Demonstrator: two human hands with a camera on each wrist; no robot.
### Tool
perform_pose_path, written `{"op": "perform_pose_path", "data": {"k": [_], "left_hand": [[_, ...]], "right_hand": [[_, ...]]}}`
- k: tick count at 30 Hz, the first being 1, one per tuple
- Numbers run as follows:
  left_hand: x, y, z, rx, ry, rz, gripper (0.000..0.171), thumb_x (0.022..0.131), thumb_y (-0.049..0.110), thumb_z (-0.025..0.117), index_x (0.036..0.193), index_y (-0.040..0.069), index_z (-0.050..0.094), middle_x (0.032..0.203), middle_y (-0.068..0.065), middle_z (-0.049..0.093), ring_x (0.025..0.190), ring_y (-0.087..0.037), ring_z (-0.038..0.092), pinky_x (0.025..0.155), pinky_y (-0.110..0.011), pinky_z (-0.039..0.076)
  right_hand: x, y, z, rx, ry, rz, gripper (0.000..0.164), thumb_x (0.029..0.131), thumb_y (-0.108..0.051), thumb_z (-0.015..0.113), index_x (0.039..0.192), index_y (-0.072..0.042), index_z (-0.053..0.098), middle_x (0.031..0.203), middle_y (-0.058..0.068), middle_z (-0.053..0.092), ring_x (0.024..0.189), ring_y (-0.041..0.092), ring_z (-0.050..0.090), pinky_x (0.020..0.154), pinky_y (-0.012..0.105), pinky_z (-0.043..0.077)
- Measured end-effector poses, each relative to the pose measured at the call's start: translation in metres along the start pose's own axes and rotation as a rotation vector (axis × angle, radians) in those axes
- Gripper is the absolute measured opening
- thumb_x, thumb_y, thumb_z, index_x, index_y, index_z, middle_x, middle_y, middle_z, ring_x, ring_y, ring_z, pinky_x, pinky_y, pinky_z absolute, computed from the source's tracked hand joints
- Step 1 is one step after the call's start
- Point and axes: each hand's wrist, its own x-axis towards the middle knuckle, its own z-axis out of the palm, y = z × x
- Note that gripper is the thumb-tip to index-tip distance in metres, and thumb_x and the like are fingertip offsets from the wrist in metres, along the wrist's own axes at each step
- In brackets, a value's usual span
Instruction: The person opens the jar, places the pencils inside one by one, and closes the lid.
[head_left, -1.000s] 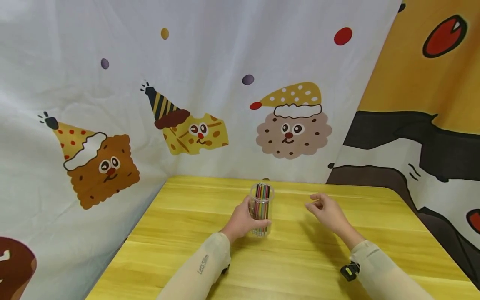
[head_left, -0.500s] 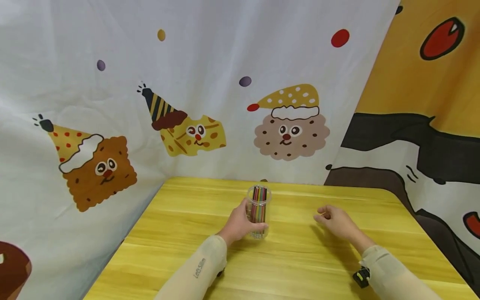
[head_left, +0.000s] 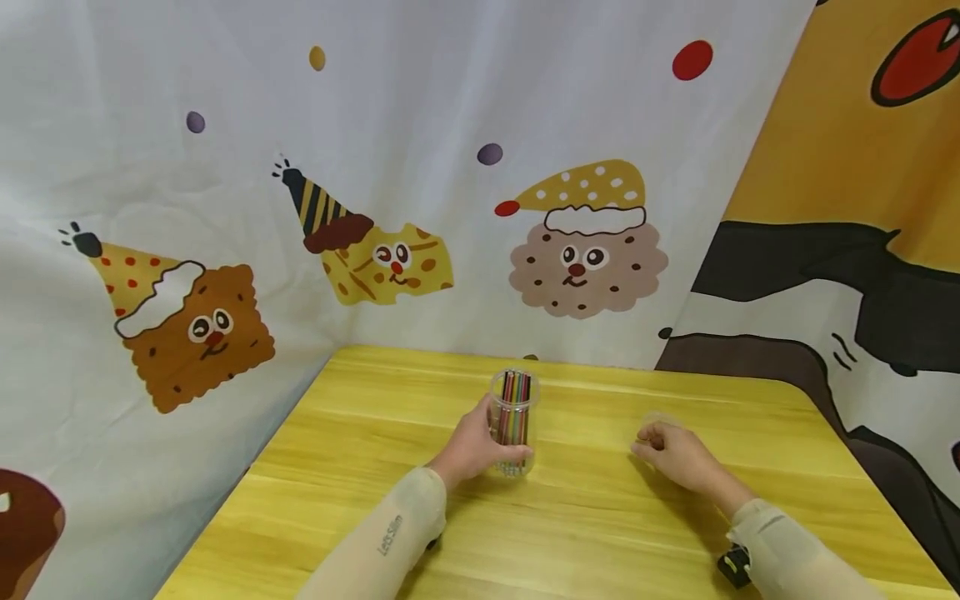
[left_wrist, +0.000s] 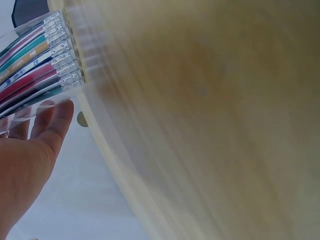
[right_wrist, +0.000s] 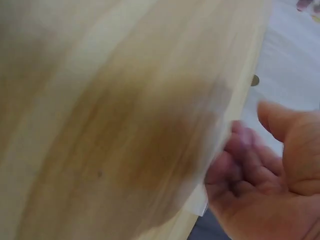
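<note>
My left hand (head_left: 474, 444) grips a clear plastic cup (head_left: 533, 417) that stands upright on the yellow wood-grain table (head_left: 570, 525). Inside it are several pencils (head_left: 514, 421) in different colours; the left wrist view shows their metal-banded ends and a "2B" mark. To the right, my right hand (head_left: 684, 457) is low over the table with its fingers loosely bent. In the right wrist view its thumb stands apart from the other fingers. A faint clear round piece (head_left: 657, 416), perhaps a lid, shows just behind this hand; its clear edge (right_wrist: 201, 204) appears below the fingers.
A white cloth (head_left: 420, 100) printed with cartoon biscuits hangs behind the table's far edge, with an orange and black cloth (head_left: 795, 258) at the right. A dark strapped device (head_left: 735, 567) sits at the right wrist.
My right hand has moved to the right and toward me, away from the cup. The clear round piece shows behind it now. My left hand keeps its grip on the cup.
</note>
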Motion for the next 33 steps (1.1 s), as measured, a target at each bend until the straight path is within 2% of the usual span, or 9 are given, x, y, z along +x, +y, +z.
{"op": "perform_pose_path", "data": {"k": [4,7,11,16,20,22,27,30,33], "left_hand": [[-0.001,0.002,-0.002,0.007,-0.001,0.016,0.071,0.082,0.038,0.095,0.135,0.022,0.051,0.119,0.000,0.068,0.103,-0.015,0.069,0.094,-0.043,0.061],[-0.002,0.003,-0.003,0.011,0.000,0.026,0.072,0.083,0.038,0.095,0.138,0.023,0.051,0.122,0.001,0.069,0.106,-0.015,0.069,0.097,-0.044,0.060],[-0.003,0.003,-0.003,0.015,-0.008,0.025,0.071,0.083,0.038,0.095,0.136,0.023,0.051,0.122,0.002,0.069,0.106,-0.014,0.069,0.097,-0.043,0.060],[-0.001,0.002,-0.001,0.033,-0.024,0.037,0.069,0.082,0.039,0.095,0.132,0.021,0.051,0.117,0.001,0.069,0.101,-0.014,0.069,0.093,-0.040,0.060],[0.001,0.004,-0.001,0.038,-0.019,0.054,0.070,0.082,0.039,0.095,0.133,0.019,0.051,0.117,-0.001,0.070,0.101,-0.014,0.070,0.093,-0.041,0.060],[0.001,0.004,-0.002,0.037,-0.016,0.050,0.069,0.082,0.039,0.095,0.132,0.020,0.051,0.117,-0.001,0.070,0.102,-0.015,0.070,0.094,-0.042,0.060],[0.001,0.001,-0.003,0.039,-0.026,0.034,0.071,0.082,0.038,0.095,0.134,0.019,0.051,0.119,-0.001,0.070,0.103,-0.015,0.069,0.095,-0.043,0.060],[0.001,0.000,-0.003,0.033,-0.029,0.035,0.073,0.082,0.038,0.095,0.137,0.020,0.050,0.120,-0.001,0.070,0.103,-0.014,0.070,0.095,-0.043,0.060],[0.001,-0.001,-0.003,0.024,-0.035,0.038,0.076,0.084,0.038,0.094,0.143,0.022,0.049,0.122,0.000,0.070,0.104,-0.014,0.070,0.096,-0.044,0.060]], "right_hand": [[0.004,0.000,-0.012,-0.114,0.145,-0.026,0.041,0.103,-0.033,0.073,0.122,0.004,0.072,0.116,0.027,0.074,0.096,0.042,0.071,0.082,0.055,0.059],[0.010,0.004,-0.017,-0.215,0.173,-0.028,0.049,0.100,-0.038,0.076,0.121,0.006,0.072,0.122,0.031,0.073,0.106,0.051,0.070,0.089,0.064,0.057],[0.018,0.007,-0.011,-0.285,0.133,-0.063,0.042,0.096,-0.033,0.080,0.113,0.005,0.073,0.105,0.021,0.077,0.090,0.038,0.073,0.083,0.058,0.059],[0.022,0.009,-0.002,-0.337,0.182,-0.075,0.035,0.095,-0.026,0.081,0.108,0.004,0.070,0.082,0.011,0.073,0.071,0.026,0.065,0.080,0.057,0.056],[0.029,0.005,-0.007,-0.287,0.118,-0.006,0.042,0.097,-0.029,0.078,0.116,0.007,0.066,0.085,0.016,0.075,0.073,0.028,0.065,0.075,0.054,0.057],[0.036,-0.001,-0.010,-0.209,0.056,0.031,0.052,0.099,-0.036,0.075,0.126,0.007,0.063,0.103,0.023,0.076,0.087,0.035,0.070,0.081,0.054,0.058],[0.052,-0.062,-0.020,0.096,-0.019,0.009,0.068,0.103,-0.051,0.068,0.152,-0.006,0.055,0.149,0.030,0.060,0.130,0.047,0.063,0.102,0.058,0.056],[0.057,-0.124,-0.027,0.212,-0.016,-0.127,0.061,0.103,-0.049,0.069,0.154,-0.018,0.057,0.153,0.022,0.060,0.131,0.040,0.062,0.101,0.056,0.057],[0.058,-0.176,-0.028,0.206,-0.063,-0.293,0.057,0.102,-0.045,0.071,0.153,-0.023,0.058,0.150,0.014,0.063,0.127,0.033,0.064,0.098,0.054,0.058]]}}
